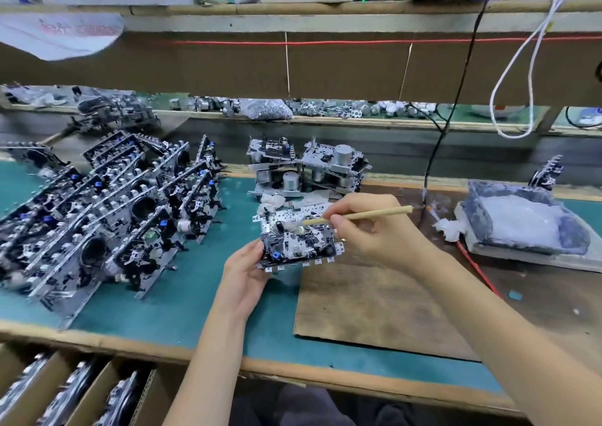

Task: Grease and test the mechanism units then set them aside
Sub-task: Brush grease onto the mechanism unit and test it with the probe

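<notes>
- Grease work is in hand: the left hand (pixel 245 274) cups one mechanism unit (pixel 298 236) by its lower left corner, tilted up off the green mat (pixel 182 298), likely so its face meets the eye.
- The right hand (pixel 368 226) pinches a wooden stick (pixel 358 216), tip on the unit's upper parts.
- The grease tray (pixel 521 220) sits well right, within reach for reloading.
- Leaning rows of units (pixel 107 210) fill the left; whether finished, I cannot tell.

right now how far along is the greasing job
Already handled, it seems: the leaning rows of units at left. In hand: left hand holds one unit while right hand dabs it with a stick. Possibly left: the stacked units behind.
</notes>
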`<action>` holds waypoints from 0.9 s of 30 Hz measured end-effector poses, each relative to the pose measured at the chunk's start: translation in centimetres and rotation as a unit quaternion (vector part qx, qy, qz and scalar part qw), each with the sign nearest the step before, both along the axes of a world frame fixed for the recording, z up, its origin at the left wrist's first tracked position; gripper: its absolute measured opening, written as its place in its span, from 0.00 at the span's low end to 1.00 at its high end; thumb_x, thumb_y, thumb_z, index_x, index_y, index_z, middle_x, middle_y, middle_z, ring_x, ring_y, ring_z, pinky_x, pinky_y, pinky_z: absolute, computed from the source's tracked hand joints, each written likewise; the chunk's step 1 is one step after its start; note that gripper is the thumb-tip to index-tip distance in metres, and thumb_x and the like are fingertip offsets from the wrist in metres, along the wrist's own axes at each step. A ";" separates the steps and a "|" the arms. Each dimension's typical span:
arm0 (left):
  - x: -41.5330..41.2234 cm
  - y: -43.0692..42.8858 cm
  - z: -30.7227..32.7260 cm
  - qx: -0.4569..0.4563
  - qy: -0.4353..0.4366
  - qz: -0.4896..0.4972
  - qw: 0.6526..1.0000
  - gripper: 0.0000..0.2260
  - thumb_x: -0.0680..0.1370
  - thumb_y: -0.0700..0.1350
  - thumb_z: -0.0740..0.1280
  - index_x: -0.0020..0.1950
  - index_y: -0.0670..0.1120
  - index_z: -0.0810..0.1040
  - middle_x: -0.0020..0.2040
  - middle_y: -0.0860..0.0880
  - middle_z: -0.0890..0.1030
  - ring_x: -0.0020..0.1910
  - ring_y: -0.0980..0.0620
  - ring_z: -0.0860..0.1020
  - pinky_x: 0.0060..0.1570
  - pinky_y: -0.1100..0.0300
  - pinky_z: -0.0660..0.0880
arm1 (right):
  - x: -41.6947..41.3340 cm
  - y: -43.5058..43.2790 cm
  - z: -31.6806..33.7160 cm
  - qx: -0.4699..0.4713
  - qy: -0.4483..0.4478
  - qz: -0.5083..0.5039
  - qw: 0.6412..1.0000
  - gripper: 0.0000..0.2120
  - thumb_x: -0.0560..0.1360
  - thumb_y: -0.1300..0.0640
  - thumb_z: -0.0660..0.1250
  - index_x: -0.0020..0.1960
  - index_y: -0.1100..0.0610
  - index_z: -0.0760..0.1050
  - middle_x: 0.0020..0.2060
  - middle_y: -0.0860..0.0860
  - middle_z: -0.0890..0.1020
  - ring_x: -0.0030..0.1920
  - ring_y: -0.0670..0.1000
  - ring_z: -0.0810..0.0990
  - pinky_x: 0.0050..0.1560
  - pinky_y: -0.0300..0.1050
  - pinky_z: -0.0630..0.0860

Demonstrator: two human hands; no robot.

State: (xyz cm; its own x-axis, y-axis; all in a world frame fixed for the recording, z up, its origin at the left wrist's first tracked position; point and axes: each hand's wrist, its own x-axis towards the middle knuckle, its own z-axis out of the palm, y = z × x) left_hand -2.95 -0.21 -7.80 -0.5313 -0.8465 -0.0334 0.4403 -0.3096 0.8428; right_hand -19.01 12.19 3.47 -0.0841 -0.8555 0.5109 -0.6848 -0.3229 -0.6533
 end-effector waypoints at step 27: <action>0.1 0.2 0.3 0.006 0.019 -0.004 1.000 0.15 0.71 0.40 0.61 0.54 0.35 0.76 0.43 0.45 0.85 0.39 0.51 0.83 0.35 0.63 0.78 | 0.8 -2.7 -0.5 0.143 0.354 -0.057 0.923 0.32 0.74 0.43 0.65 0.72 0.57 0.61 0.70 0.55 0.67 0.73 0.54 0.60 0.71 0.59 0.49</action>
State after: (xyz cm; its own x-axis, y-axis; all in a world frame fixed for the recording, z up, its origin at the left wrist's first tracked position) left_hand -2.84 -0.03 -7.46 -0.5388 -0.8421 -0.0224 0.4699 -0.3225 0.8217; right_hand -18.26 9.47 2.99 0.0862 -0.9701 0.2271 -0.9913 -0.1062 -0.0776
